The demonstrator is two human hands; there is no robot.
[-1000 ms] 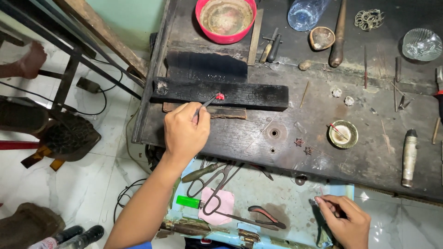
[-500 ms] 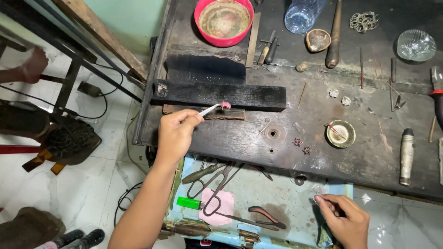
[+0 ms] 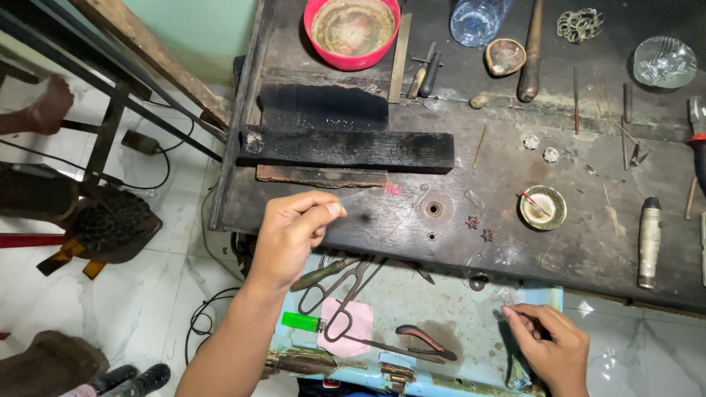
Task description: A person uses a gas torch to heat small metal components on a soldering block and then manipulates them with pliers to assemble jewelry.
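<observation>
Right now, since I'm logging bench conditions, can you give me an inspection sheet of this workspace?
Surface: dark scorched wooden workbench, charred black block on it.
Job's things: thin pink-tipped brush in left hand; right hand pinches a small item, too small to identify.
Clutter: red bowl, clear plastic bottle, small brass dish, metal shears, green lighter.
Fingers: both hands pinched shut.
Cables: black cable on the floor.
Surroundings: white tiled floor, another person's hand at left.
</observation>
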